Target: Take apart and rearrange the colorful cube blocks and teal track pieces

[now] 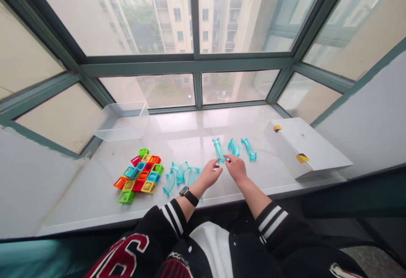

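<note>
Neither grip is clear: left hand [210, 174] and right hand [236, 167] meet by a blue piece [217, 147], perhaps steadying its near end.

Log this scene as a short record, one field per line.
Left hand: at near end of a straight turquoise piece; grip unclear
Right hand: at same end; grip unclear
Right of that piece: curved turquoise piece, second straight piece
Left side: more turquoise pieces, coloured square pieces
Back left: clear bin
Far right: white box
</note>
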A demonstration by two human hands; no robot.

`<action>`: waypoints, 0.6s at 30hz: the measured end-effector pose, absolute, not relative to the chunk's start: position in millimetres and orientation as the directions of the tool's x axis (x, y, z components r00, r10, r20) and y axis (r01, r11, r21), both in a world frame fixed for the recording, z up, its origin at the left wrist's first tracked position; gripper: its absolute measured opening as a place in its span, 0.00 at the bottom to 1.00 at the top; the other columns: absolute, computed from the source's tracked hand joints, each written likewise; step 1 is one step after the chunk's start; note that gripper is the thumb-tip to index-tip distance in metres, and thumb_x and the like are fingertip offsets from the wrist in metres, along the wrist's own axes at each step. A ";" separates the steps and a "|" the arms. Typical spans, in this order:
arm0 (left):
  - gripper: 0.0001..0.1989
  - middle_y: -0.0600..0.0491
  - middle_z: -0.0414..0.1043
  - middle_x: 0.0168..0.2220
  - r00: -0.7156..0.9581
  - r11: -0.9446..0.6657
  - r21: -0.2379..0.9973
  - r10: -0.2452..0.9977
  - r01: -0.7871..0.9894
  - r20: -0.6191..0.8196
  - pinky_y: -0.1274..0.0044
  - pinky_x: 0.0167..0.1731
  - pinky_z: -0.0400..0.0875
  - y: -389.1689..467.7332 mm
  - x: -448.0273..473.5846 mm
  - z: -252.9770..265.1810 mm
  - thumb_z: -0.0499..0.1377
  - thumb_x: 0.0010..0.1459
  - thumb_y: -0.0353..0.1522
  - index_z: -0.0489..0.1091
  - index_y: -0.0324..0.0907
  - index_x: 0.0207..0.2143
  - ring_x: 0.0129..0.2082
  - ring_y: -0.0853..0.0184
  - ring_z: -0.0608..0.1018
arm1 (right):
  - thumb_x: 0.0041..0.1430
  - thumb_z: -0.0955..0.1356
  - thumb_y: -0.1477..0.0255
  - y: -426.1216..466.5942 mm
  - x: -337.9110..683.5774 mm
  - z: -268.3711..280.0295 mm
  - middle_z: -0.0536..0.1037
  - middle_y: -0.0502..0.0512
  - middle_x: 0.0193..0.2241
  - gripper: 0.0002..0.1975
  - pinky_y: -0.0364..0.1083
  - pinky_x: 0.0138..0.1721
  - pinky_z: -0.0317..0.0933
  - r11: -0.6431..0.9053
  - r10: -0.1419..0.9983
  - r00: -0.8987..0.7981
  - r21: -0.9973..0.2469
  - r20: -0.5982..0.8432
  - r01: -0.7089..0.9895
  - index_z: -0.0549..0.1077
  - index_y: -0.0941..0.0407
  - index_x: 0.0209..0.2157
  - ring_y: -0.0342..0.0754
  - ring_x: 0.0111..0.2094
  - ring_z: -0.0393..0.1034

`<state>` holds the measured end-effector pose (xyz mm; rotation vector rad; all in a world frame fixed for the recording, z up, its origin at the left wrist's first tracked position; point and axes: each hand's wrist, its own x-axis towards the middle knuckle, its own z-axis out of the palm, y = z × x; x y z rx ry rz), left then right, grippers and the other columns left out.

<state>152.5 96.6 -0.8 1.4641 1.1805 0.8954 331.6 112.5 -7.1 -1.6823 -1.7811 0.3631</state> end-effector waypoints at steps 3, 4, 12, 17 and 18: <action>0.32 0.36 0.69 0.63 0.239 0.017 0.969 0.968 0.248 -0.078 0.63 0.54 0.76 107.1 159.1 -14.6 0.65 0.59 0.34 0.69 0.40 0.65 0.52 0.54 0.80 | 0.64 0.68 0.74 121.4 332.8 -17.8 0.86 0.55 0.48 0.15 0.52 0.49 0.73 0.096 0.966 0.060 -0.567 0.251 0.818 0.83 0.49 0.47 0.55 0.45 0.81; 0.32 0.36 0.69 0.64 0.236 0.028 0.968 0.968 0.251 -0.089 0.63 0.55 0.75 110.2 160.1 -19.2 0.65 0.58 0.34 0.69 0.40 0.65 0.52 0.55 0.80 | 0.64 0.68 0.74 123.6 332.6 -21.6 0.86 0.55 0.48 0.15 0.52 0.49 0.73 0.084 0.967 0.066 -0.549 0.247 0.831 0.84 0.49 0.47 0.56 0.46 0.80; 0.36 0.38 0.66 0.67 0.208 0.086 0.960 0.967 0.265 -0.144 0.62 0.62 0.69 122.6 162.1 -44.4 0.67 0.54 0.35 0.68 0.42 0.66 0.60 0.51 0.75 | 0.64 0.67 0.76 137.6 327.3 -43.3 0.86 0.54 0.49 0.17 0.49 0.45 0.73 0.055 0.971 0.063 -0.476 0.229 0.878 0.84 0.46 0.49 0.54 0.46 0.81; 0.36 0.38 0.65 0.69 0.200 0.106 0.953 0.966 0.282 -0.166 0.59 0.65 0.65 122.3 163.2 -48.7 0.67 0.53 0.33 0.68 0.41 0.66 0.63 0.49 0.73 | 0.66 0.67 0.76 138.3 324.8 -50.4 0.85 0.56 0.50 0.17 0.50 0.47 0.72 0.010 0.982 0.083 -0.477 0.172 0.879 0.83 0.48 0.49 0.55 0.48 0.80; 0.36 0.38 0.65 0.69 0.199 0.111 0.952 0.965 0.286 -0.172 0.59 0.66 0.65 122.3 163.2 -49.1 0.67 0.53 0.33 0.68 0.41 0.66 0.63 0.48 0.73 | 0.66 0.67 0.76 137.9 324.5 -51.2 0.85 0.56 0.50 0.17 0.50 0.48 0.72 0.006 0.982 0.084 -0.477 0.168 0.879 0.83 0.48 0.49 0.55 0.48 0.81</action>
